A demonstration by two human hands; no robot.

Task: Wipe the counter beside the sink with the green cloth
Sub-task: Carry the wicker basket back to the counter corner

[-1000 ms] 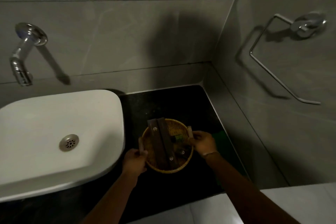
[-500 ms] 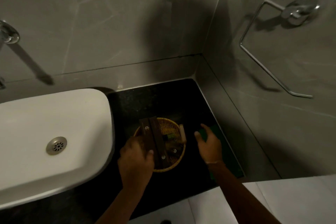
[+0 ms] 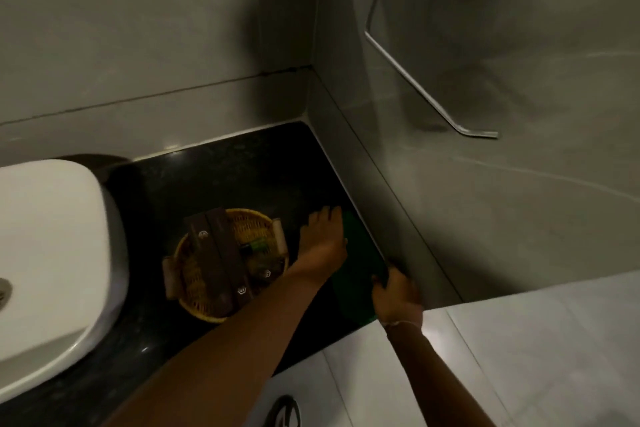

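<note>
The green cloth [image 3: 358, 267] lies flat on the black counter [image 3: 242, 177], along the right wall. My left hand [image 3: 323, 236] reaches across and rests with spread fingers on the cloth's far left edge. My right hand [image 3: 396, 291] grips the cloth's near right edge, fingers curled over it. The white sink [image 3: 48, 253] stands at the left.
A round woven basket [image 3: 227, 260] with dark boxes and small items sits on the counter between the sink and the cloth. A metal towel ring [image 3: 422, 80] hangs on the right wall. Grey tiled walls close the counter at back and right. A shoe [image 3: 284, 411] shows on the floor.
My left hand has left the basket and crossed right onto the cloth. My right hand has moved nearer and closed on the cloth's edge. The view has swung to the right.
</note>
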